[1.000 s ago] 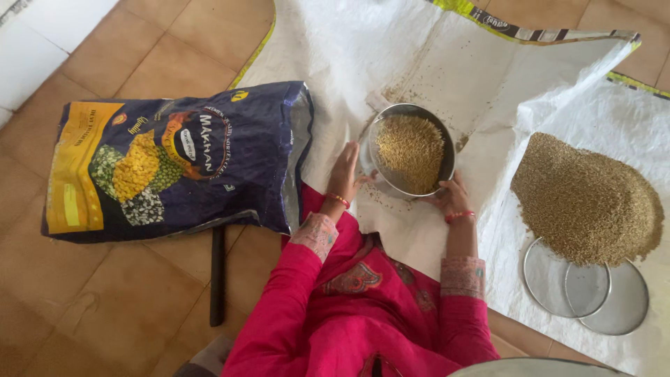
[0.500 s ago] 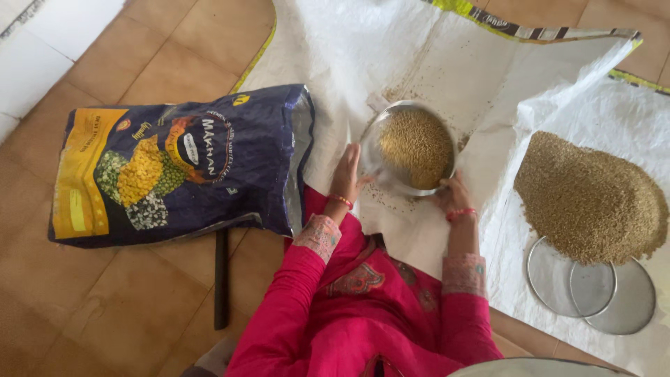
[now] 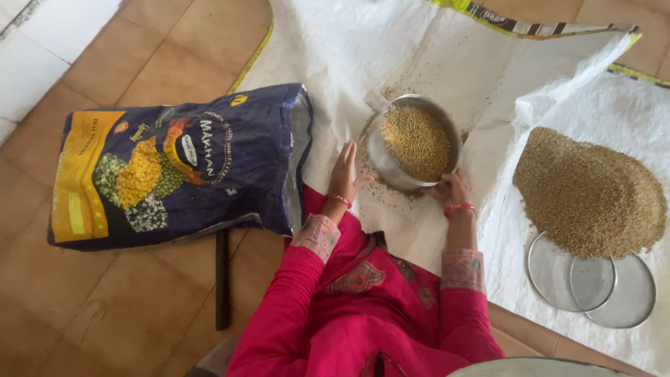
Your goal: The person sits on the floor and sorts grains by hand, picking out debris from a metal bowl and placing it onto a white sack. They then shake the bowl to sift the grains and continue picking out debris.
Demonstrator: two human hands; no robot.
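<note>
sieve: round steel sieve [image 3: 413, 142] full of yellow-brown grain [image 3: 416, 142], sitting on the white sheet [image 3: 419, 42] right in front of the seated person; looks tipped slightly toward the left side.
right hand: right hand [image 3: 451, 190] curled on the near rim of the sieve, fingers closed on the edge.
left hand: left hand [image 3: 344, 173] flat and spread, fingers together pointing up, just beside the sieve's left wall; can't tell if the palm actually touches the metal.
fallout: fine dust and stray grains [image 3: 380, 187] on the sheet around the near and left side of the sieve.
doing it well: my read is keep the sieve low over the sheet and shake short and level, so grain stays inside the rim; the open palm works better as a stop against the wall than as a grip.
edges: big dark blue sack [image 3: 178, 162] lies to the left, its open mouth near the left hand. Sheet edge and bare tile floor [image 3: 125, 307] start just beyond it.
right side: big grain heap [image 3: 590, 192] well apart on the right, with two flat round mesh screens [image 3: 590, 283] overlapping at its near edge.
open room: most free sheet is ahead of the sieve, toward the far edge; sideways swing is tighter on the left.
other: dark stick [image 3: 221, 279] on the floor, partly under the sack.
</note>
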